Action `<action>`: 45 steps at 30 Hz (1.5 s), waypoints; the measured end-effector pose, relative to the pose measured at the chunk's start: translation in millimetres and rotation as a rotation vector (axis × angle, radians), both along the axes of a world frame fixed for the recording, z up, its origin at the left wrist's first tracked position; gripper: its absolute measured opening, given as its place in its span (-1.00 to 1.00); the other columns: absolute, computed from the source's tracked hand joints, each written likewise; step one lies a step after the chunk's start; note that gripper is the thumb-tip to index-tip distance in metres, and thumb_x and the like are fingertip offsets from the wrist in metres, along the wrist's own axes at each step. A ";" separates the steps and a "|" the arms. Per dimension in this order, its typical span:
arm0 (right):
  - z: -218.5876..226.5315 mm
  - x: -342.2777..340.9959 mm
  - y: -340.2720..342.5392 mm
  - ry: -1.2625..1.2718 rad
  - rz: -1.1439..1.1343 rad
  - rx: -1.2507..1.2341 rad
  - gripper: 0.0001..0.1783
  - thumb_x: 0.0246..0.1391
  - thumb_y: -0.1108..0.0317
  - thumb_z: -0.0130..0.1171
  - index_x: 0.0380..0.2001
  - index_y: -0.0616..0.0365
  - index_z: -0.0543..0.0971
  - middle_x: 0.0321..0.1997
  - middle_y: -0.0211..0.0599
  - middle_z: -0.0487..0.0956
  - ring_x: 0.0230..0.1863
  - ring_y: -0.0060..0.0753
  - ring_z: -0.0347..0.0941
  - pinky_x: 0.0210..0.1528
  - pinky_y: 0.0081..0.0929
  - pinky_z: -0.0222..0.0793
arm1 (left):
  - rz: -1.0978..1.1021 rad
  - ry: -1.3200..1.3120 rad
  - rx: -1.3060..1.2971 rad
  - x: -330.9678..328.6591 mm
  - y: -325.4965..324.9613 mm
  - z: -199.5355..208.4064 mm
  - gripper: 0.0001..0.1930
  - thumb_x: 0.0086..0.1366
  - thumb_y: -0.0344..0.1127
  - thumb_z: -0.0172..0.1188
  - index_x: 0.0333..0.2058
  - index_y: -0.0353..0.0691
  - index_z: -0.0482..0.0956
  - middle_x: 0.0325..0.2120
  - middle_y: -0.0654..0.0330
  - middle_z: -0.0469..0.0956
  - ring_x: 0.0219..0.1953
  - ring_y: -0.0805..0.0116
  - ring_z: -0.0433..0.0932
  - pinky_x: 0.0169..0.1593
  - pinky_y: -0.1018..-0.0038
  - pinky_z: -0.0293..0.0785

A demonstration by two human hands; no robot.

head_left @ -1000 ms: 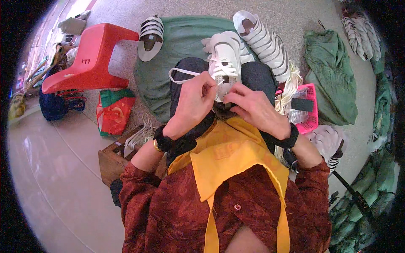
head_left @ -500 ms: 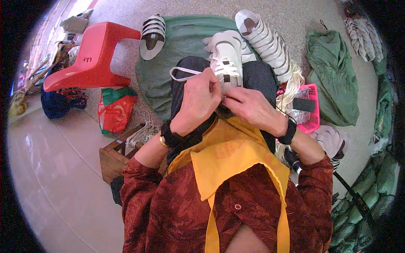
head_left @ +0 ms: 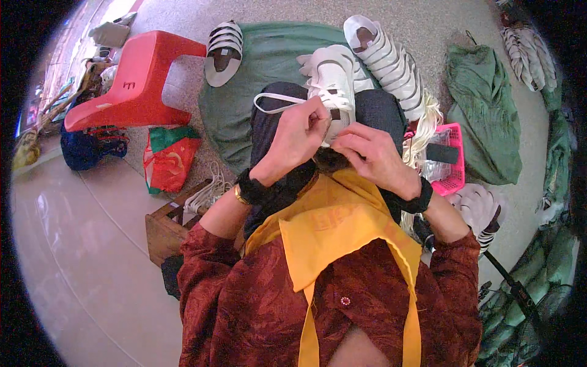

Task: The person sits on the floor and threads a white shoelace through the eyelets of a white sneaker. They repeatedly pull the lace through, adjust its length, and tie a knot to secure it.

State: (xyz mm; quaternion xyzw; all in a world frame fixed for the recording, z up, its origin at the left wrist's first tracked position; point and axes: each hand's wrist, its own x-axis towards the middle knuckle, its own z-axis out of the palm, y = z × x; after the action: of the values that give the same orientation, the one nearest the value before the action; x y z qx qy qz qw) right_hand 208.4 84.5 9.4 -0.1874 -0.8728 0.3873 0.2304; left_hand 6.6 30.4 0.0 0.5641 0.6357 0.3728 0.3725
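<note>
A white shoe upper (head_left: 332, 70) lies across my lap between my knees, toe pointing away, with white lacing over its grey tongue. My left hand (head_left: 296, 133) is closed in a pinch on the white shoelace (head_left: 276, 96), at the left edge of the lace holes. A loop of that lace sticks out left over my dark trouser leg. At the near end of the shoe upper, my right hand (head_left: 374, 151) has its fingers curled and pressed together beside the tongue. What its fingertips grip, if anything, is hidden.
Stacked white shoe uppers (head_left: 388, 64) lie beyond my right knee, others (head_left: 224, 55) at far left on a green cloth (head_left: 269, 46). A red plastic chair (head_left: 137, 79) and wooden box (head_left: 164, 232) stand left. Right are a pink basket (head_left: 455, 165) and green sack (head_left: 486, 116).
My right hand has drawn slightly nearer and right, apart from my left hand. The left hand has shifted slightly up and right, with the lace loop moving along.
</note>
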 end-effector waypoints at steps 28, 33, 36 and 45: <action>12.4 -12.0 16.3 -0.114 -0.356 0.119 -0.82 0.06 0.49 0.26 -0.22 0.17 0.62 -0.30 -0.13 0.53 -0.29 0.02 0.56 -0.25 -0.22 0.50 | 0.150 0.121 0.011 9.8 10.9 -7.8 -0.93 0.17 -0.44 0.23 -0.42 -0.30 0.53 -0.58 0.01 0.57 -0.53 0.19 0.59 -0.39 0.32 0.49; 16.6 -21.8 27.8 -0.227 -0.276 0.205 -0.89 0.05 0.49 0.23 -0.31 0.19 0.59 -0.30 -0.11 0.52 -0.25 0.03 0.56 -0.23 -0.15 0.50 | 0.161 0.185 0.018 9.2 12.1 -7.5 -0.91 0.14 -0.41 0.25 -0.44 -0.28 0.55 -0.57 -0.04 0.59 -0.48 0.01 0.64 -0.38 0.24 0.51; 17.0 -24.2 30.4 -0.327 -0.215 0.293 -0.90 -0.01 0.50 0.22 -0.35 0.20 0.57 -0.30 -0.10 0.51 -0.24 0.04 0.56 -0.22 -0.13 0.50 | 0.173 0.220 0.013 12.4 10.8 -2.9 -0.92 0.14 -0.41 0.24 -0.44 -0.28 0.55 -0.57 -0.06 0.58 -0.45 -0.06 0.64 -0.37 0.21 0.51; 12.4 -31.0 38.3 -0.432 -0.089 0.487 -0.86 -0.03 0.52 0.17 -0.34 0.29 0.51 -0.31 -0.02 0.52 -0.21 0.06 0.57 -0.19 -0.12 0.53 | 0.157 0.219 0.027 13.3 11.9 -4.4 -0.93 0.15 -0.42 0.22 -0.43 -0.27 0.53 -0.54 -0.08 0.58 -0.43 -0.10 0.63 -0.35 0.18 0.50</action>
State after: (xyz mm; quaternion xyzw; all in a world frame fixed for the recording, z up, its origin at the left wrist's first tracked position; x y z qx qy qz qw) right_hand 177.4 122.8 21.8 -0.2424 -0.9595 0.1081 0.0945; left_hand 19.9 42.4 -4.4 0.5549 0.7097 0.3457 0.2627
